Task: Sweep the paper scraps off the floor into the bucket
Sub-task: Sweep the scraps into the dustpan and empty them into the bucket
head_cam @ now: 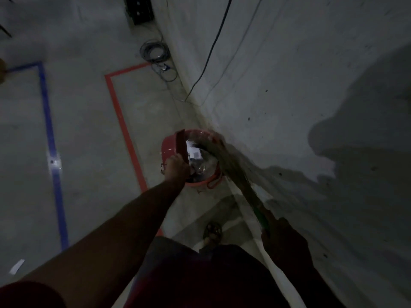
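Observation:
A red bucket (168, 145) lined with a shiny bag stands on the floor against the wall. My left hand (176, 168) grips a red dustpan (181, 144) tilted steeply over the bucket's mouth. White paper scraps (194, 152) lie inside the bucket. My right hand (281, 237) holds the green handle of a straw broom (231, 172), whose bristles reach into the bucket and look blurred. One white paper scrap (16, 266) lies on the floor at the lower left.
The grey wall (289, 85) fills the right side. Red tape (121, 121) and blue tape (50, 134) mark lines on the concrete floor. Coiled cables (155, 52) and a dark box (139, 10) lie at the wall's base farther off. My sandalled foot (212, 232) stands below the bucket.

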Demonstrator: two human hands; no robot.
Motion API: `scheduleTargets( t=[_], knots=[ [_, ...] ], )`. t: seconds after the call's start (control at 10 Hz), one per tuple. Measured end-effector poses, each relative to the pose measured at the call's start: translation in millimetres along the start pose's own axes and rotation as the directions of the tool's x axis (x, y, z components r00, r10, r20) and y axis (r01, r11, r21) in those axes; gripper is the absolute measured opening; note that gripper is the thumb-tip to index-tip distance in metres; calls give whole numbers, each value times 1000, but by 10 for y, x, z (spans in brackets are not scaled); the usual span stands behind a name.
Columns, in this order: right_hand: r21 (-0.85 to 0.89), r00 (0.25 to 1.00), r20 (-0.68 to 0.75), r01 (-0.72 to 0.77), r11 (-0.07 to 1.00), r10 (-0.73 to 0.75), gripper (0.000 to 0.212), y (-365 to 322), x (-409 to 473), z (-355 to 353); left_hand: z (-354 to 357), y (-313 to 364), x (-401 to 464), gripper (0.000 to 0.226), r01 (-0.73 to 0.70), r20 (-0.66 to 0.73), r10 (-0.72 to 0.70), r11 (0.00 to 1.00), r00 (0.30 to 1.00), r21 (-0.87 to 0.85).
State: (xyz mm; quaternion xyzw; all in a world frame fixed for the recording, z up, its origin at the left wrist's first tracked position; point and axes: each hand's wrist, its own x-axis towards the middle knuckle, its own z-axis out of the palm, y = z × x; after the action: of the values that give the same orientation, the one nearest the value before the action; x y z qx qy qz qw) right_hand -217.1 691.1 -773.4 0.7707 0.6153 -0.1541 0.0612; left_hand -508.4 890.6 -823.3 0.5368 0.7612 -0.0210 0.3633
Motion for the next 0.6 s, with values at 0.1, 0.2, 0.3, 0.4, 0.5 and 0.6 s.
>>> scheduleTargets(
  t=[0.1,0.2,0.3,0.4,0.5,0.6],
  knots=[
    [80,999,-27,21,997,-19,41,24,-87,66,-101,8,-182,24,-83,-67,90,992,994,96],
    [129,993,-97,80,988,-67,39,5,-203,9,-42,-143,-179,27,-74,-209,119,975,971,210],
    [161,969,-140,224,961,-203,51,-39,-213,-93,-110,-334,-459,33,-84,-343,76,996,936,-8],
    [299,940,-145,338,892,-308,56,-20,-199,41,-128,-529,-655,41,-57,-340,132,974,931,220],
    [599,955,21,225,769,-295,53,-235,-188,-44,-144,-852,-931,55,90,-316,17,943,949,319],
    [662,907,123,227,714,-403,57,-498,-134,-94,-245,-1223,-1290,57,187,-307,-94,939,947,290]
  ],
)
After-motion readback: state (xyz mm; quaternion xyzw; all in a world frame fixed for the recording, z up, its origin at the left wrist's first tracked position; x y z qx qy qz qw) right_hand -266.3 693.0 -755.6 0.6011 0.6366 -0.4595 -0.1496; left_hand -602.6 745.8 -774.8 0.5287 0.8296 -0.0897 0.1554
